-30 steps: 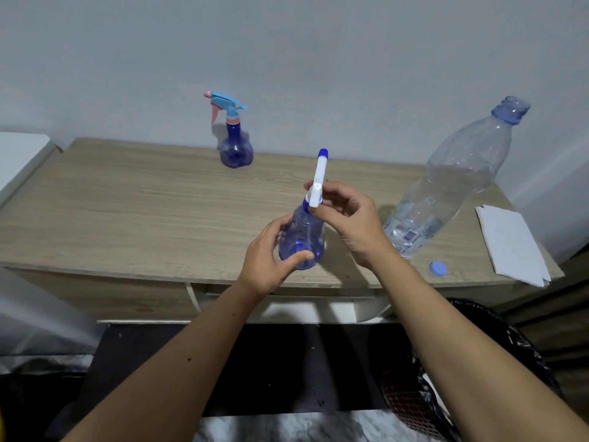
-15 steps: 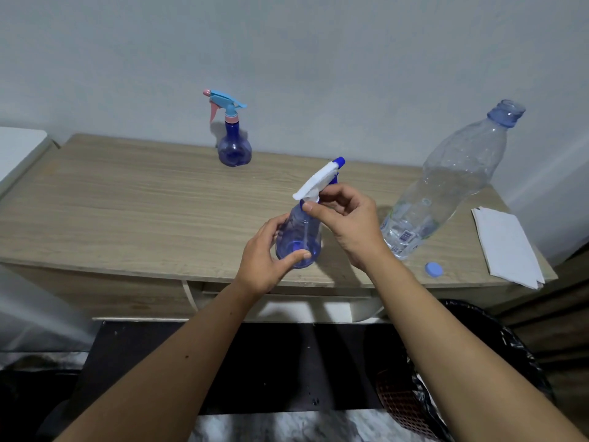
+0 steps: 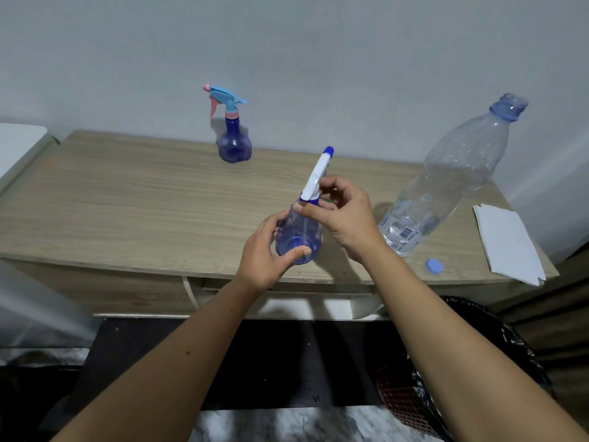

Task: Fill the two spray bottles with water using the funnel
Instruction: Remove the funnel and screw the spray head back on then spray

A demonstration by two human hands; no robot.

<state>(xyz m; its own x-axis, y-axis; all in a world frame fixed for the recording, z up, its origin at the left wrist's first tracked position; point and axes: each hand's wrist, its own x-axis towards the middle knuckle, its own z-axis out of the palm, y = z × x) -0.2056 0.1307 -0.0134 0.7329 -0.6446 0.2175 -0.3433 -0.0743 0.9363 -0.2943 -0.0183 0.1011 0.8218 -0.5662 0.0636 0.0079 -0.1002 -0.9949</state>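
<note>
A small blue spray bottle (image 3: 298, 234) stands near the front edge of the wooden table (image 3: 127, 202). My left hand (image 3: 264, 253) grips its round body. My right hand (image 3: 344, 215) pinches the blue collar under its white spray head (image 3: 315, 177), which points up and away. A second blue spray bottle (image 3: 234, 141) with a light-blue and pink head stands at the back by the wall. A large clear water bottle (image 3: 446, 183), uncapped and partly filled, stands to the right. A bit of green shows behind my right fingers; no funnel can be made out.
A blue bottle cap (image 3: 434, 267) lies near the front right edge. A stack of white paper (image 3: 506, 244) sits on the table's right end. A bin with a black bag (image 3: 446, 378) stands on the floor at lower right. A white surface (image 3: 19, 141) adjoins the table at left.
The white spray head has swung round between the frames, from upright to tilted left and back toward upright, under my right fingers. The left hand stays on the bottle's body.
</note>
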